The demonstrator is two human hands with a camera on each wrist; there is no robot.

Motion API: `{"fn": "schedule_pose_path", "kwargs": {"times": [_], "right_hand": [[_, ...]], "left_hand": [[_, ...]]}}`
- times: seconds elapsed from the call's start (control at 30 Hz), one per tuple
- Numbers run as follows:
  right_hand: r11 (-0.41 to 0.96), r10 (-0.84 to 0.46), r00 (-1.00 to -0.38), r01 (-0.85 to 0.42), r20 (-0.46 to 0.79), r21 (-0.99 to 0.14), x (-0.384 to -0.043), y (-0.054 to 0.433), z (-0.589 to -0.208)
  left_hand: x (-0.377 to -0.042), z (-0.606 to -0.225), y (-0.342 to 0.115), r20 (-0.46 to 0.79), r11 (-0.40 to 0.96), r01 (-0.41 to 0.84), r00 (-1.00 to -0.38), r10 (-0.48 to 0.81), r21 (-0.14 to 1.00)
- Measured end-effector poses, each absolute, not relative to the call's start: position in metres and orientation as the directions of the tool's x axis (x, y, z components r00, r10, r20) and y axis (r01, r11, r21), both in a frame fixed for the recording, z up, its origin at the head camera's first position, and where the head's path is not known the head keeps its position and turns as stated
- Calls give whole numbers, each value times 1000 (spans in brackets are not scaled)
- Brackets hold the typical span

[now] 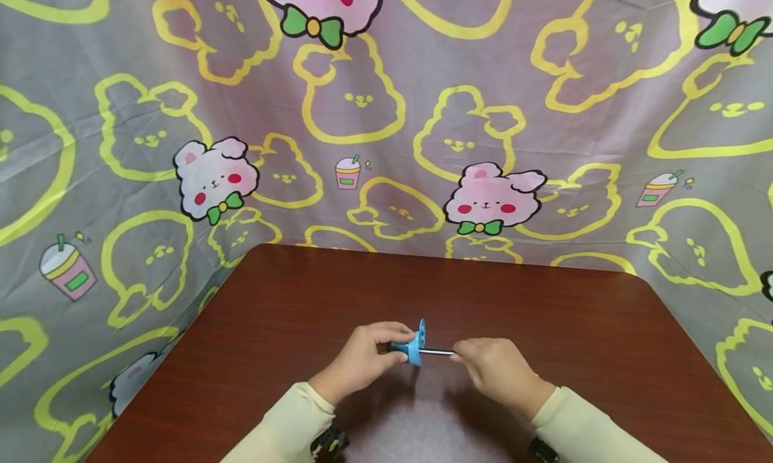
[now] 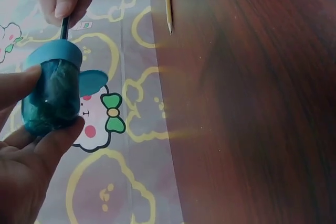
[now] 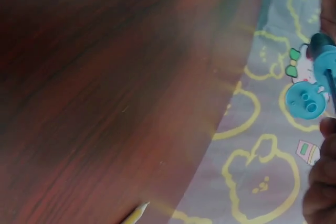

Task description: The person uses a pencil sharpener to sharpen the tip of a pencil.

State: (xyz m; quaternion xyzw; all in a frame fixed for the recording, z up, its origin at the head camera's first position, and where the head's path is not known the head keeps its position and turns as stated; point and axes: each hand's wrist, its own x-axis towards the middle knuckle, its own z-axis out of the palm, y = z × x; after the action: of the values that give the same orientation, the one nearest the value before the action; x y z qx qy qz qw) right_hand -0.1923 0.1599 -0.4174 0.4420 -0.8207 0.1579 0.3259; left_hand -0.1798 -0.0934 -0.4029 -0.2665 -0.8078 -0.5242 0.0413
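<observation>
My left hand (image 1: 368, 355) grips a pencil sharpener with a blue lid (image 1: 415, 349) and a dark translucent body (image 2: 56, 95). The round lid flap (image 3: 305, 100) is swung out to one side. Into the sharpener's hole runs a dark pencil (image 1: 437, 351), seen in the head view as a thin, shiny shaft. Its other end is pinched by my right hand (image 1: 498, 369), whose fingers cover that end. Both hands are raised above the table, facing each other with the pencil roughly level between them.
A yellow pencil (image 2: 168, 4) lies on the dark red-brown table (image 1: 326, 282); only its tip part shows in the right wrist view. Grey cartoon-print cloth (image 1: 398, 161) hangs round the table's back and sides. Straps with small devices (image 1: 329, 443) sit at the wrists.
</observation>
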Motion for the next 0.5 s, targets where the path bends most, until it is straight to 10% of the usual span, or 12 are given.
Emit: {"fn": "schedule_pose_path", "kwargs": {"times": [0.23,0.5], "right_hand": [[528,-553,-718,-694,423,-489,-186,157,-404],[580,-553,-819,-511,153,-634,-190,160,-399]], "left_hand": [[-176,-398,-93,453,400,602,-792,408,691],[-177,-402,-92,575,410,745,-667,474,526]]}}
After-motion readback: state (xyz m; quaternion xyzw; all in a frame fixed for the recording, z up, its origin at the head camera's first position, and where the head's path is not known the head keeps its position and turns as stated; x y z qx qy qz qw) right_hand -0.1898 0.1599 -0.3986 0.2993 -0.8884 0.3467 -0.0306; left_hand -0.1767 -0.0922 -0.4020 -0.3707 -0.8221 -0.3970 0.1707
